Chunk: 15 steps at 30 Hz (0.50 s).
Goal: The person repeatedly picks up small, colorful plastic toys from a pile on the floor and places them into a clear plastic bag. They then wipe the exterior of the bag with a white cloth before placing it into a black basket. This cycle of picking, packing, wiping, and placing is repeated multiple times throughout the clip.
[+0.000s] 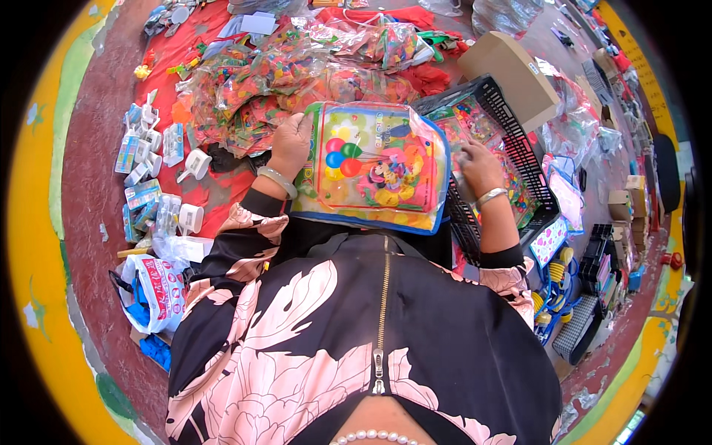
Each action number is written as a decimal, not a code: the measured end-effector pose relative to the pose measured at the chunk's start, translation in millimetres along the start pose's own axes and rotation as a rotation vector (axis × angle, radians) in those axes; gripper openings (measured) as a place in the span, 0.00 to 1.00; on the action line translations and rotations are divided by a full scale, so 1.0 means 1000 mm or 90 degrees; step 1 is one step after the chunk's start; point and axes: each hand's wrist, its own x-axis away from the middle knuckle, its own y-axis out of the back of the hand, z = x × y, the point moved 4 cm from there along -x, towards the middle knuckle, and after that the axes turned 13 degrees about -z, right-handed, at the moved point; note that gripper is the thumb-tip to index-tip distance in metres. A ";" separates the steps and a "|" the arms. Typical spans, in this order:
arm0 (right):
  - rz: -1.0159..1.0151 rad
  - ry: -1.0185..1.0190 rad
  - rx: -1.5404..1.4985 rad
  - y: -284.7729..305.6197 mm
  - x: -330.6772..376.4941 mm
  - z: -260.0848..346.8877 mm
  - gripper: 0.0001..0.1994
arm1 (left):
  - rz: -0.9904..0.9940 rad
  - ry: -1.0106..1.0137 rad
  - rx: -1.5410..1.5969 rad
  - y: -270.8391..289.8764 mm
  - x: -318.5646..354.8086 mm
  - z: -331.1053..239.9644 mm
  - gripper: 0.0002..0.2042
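Observation:
In front of my chest is a flat clear plastic bag (345, 167) with a blue edge, printed with balloons and a cartoon figure. My left hand (291, 141) grips its upper left corner, thumb and fingers closed on the edge. Just right of the bag, my right hand (480, 167) hangs over a black plastic crate (519, 174). Its fingers are curled, and whatever they hold is hard to make out. Inside the crate lie clear packets (463, 119) with small multicoloured pieces. The bag hides my lap and part of the crate's left side.
A large heap of similar packets (245, 89) covers the red cloth ahead. An open cardboard box (508, 78) leans at the crate's far end. White plastic items (148, 141) lie to the left, near a printed carrier bag (156, 293). Blue and yellow coiled things (556, 285) sit at right.

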 end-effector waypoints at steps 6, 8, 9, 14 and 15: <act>-0.053 -0.060 -0.146 0.065 -0.036 0.014 0.11 | 0.023 0.019 0.008 0.001 0.001 0.001 0.14; 0.039 0.077 -0.004 0.087 -0.044 0.078 0.14 | 0.006 0.028 0.003 0.001 0.002 0.009 0.14; 0.060 0.140 0.062 0.079 -0.041 0.096 0.15 | 0.012 0.026 0.010 0.000 0.002 0.008 0.14; 0.038 0.338 0.210 0.031 -0.036 0.129 0.10 | 0.052 0.009 0.047 0.001 -0.003 -0.002 0.13; 0.045 0.313 0.178 0.033 -0.040 0.127 0.10 | 0.077 0.029 0.079 0.005 -0.004 -0.004 0.13</act>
